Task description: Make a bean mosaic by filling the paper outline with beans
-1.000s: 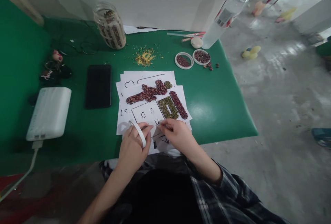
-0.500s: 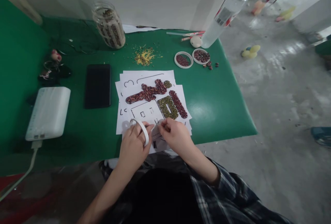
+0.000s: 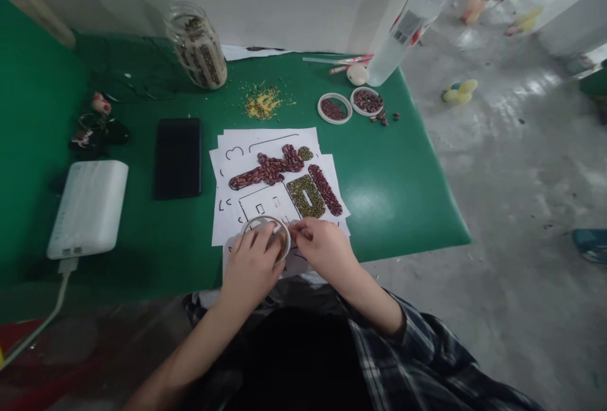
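Note:
A roll of white tape (image 3: 286, 258), seen as a pale ring, is in my left hand (image 3: 251, 265); the fingers are wrapped over and into it. Close to the roll's right edge, my right hand (image 3: 327, 246) has thumb and fingertips pinched together; what they pinch is too small to make out. Both hands are over the lower edge of a stack of white paper sheets (image 3: 220, 224) with black outlines. On the top sheet, red kidney beans (image 3: 272, 171), green mung beans (image 3: 317, 204) and small red beans (image 3: 326, 191) fill some shapes.
On the green table (image 3: 393, 190) are a black phone (image 3: 177, 158), white power bank (image 3: 90, 208), glass jar of beans (image 3: 199, 50), yellow grains (image 3: 263, 104), two lids of beans (image 3: 333, 121), and a clear bottle (image 3: 403, 38). Keys (image 3: 95, 133) lie at the left.
My left hand has turned the tape roll from nearly edge-on to a more open ring, bringing it closer to my right fingertips. My right hand has barely moved.

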Available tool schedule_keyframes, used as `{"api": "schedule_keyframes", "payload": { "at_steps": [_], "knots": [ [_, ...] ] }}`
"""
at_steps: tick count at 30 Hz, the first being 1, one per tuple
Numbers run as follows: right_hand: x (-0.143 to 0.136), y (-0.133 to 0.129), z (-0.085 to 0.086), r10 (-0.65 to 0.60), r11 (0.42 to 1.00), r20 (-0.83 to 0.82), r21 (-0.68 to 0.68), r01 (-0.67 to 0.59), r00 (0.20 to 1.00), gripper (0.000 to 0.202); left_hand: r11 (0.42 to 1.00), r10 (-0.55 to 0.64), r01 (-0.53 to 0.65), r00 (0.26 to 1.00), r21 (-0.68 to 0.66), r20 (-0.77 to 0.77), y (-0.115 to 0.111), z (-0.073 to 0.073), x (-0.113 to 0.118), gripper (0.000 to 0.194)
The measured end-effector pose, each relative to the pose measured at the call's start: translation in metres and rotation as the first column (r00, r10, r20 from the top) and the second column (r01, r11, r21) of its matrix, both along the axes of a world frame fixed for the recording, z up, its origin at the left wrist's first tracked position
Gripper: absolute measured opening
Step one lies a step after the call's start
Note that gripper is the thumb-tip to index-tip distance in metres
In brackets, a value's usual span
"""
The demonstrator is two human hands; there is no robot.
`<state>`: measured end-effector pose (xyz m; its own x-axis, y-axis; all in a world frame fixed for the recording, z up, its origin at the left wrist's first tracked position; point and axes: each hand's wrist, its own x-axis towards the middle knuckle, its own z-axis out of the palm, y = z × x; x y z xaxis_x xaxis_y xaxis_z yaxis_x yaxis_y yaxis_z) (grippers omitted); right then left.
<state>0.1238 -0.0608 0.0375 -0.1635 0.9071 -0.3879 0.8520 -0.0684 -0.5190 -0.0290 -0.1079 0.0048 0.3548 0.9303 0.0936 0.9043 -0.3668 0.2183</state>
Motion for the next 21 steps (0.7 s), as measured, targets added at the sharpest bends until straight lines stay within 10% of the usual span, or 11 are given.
{"api": "schedule_keyframes", "payload": {
  "at_steps": [9, 21],
  "knots": [
    [0.016, -0.016, 0.015, -0.102, 0.96, -0.338, -0.279, 0.004, 0.936, 0.029, 0.997, -0.07, 0.073, 0.993, 0.027, -0.097, 0.0, 0.003, 0.0, 0.042],
    [0.034, -0.021, -0.008, -0.168, 0.966, -0.364, -0.246, 0.08, 0.916, 0.023, 0.979, -0.199, 0.199, 0.98, 0.034, 0.005, -0.002, 0.0, -0.012, 0.037]
  ]
}}
